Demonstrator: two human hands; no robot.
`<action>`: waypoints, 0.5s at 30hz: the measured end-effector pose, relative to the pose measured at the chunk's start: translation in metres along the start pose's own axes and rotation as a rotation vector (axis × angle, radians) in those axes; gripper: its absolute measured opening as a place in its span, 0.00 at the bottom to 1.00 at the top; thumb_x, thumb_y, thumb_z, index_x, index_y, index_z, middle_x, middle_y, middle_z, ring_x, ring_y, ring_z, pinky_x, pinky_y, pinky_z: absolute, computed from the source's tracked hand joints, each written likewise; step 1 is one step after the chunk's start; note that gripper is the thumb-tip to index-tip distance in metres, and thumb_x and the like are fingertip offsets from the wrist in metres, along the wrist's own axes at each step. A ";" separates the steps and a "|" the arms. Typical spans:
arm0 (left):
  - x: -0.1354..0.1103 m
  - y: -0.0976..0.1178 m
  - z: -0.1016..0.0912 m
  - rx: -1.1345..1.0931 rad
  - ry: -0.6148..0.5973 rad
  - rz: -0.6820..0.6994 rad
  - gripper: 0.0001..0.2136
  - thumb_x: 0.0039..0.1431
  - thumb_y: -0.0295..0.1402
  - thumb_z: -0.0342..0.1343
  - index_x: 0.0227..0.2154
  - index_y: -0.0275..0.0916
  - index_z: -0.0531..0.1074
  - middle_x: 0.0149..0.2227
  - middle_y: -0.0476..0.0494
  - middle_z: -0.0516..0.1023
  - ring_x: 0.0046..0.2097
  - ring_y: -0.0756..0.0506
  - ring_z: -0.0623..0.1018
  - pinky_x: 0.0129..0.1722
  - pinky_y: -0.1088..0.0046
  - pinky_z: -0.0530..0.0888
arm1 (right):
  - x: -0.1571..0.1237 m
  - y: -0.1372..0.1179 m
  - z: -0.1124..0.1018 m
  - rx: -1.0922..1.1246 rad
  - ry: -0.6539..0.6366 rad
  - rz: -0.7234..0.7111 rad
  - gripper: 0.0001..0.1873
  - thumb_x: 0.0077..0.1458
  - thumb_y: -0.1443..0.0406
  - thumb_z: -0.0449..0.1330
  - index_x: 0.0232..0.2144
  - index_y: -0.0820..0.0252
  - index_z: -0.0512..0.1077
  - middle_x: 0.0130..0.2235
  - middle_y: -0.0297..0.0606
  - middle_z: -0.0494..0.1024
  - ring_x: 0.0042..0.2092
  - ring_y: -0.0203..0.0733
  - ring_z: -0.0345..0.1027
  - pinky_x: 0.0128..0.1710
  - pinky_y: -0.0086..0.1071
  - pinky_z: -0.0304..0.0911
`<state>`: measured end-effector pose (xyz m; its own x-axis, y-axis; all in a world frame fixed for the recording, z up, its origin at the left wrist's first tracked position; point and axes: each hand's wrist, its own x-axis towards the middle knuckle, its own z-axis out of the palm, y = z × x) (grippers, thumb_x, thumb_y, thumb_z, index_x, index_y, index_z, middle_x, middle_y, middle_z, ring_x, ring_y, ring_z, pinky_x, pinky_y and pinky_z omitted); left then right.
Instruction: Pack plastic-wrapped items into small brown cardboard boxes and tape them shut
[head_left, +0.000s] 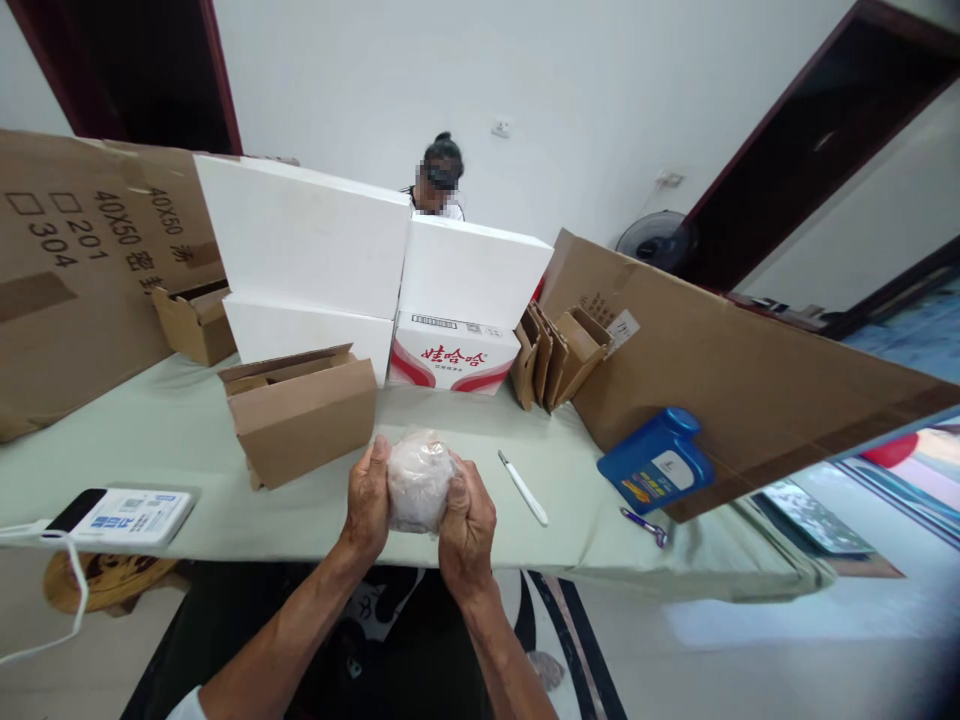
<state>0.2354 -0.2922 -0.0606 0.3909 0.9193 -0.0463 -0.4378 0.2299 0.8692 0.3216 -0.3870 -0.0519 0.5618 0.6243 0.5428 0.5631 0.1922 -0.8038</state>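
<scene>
Table [187, 440]: pale green cover, near edge at six o'clock.
Box [300, 415]: brown cardboard, open, at ten o'clock from the hands.
Jug [656, 460]: blue, at three o'clock, well apart.
Left hand [367, 505], right hand [466, 520]: fingers curled, clasping from nine and three o'clock.
Bundle [418, 480]: pale lump in clear wrap, gripped between both palms above the table edge.
Tool [523, 487]: white, slim, just beside the right hand at two o'clock.

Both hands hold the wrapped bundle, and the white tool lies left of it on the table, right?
No. The head view shows the white tool lying right of the bundle, not left. The left hand and right hand do hold the bundle.
</scene>
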 end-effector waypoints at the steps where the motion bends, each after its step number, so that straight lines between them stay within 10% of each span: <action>1: 0.001 0.000 -0.001 0.011 -0.020 -0.001 0.33 0.57 0.70 0.60 0.30 0.39 0.71 0.25 0.52 0.72 0.26 0.50 0.69 0.27 0.75 0.70 | 0.001 0.001 -0.001 -0.011 0.013 0.001 0.26 0.78 0.52 0.45 0.57 0.56 0.78 0.47 0.43 0.81 0.49 0.47 0.76 0.52 0.40 0.72; 10: 0.030 0.046 -0.022 0.213 -0.323 0.021 0.24 0.49 0.51 0.77 0.41 0.38 0.84 0.36 0.44 0.83 0.34 0.46 0.76 0.32 0.75 0.72 | 0.024 0.000 -0.020 0.020 -0.223 0.044 0.26 0.75 0.48 0.51 0.49 0.58 0.80 0.42 0.42 0.82 0.43 0.45 0.76 0.46 0.38 0.72; 15: 0.028 0.041 -0.019 0.155 -0.227 0.051 0.24 0.57 0.56 0.69 0.33 0.36 0.80 0.28 0.49 0.75 0.26 0.51 0.68 0.25 0.77 0.65 | 0.031 0.002 -0.023 0.219 -0.068 0.186 0.31 0.72 0.40 0.53 0.53 0.60 0.76 0.46 0.44 0.84 0.37 0.42 0.77 0.35 0.35 0.74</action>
<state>0.2132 -0.2508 -0.0359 0.5508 0.8291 0.0961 -0.3392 0.1171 0.9334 0.3538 -0.3846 -0.0309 0.5968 0.7124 0.3692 0.3055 0.2238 -0.9255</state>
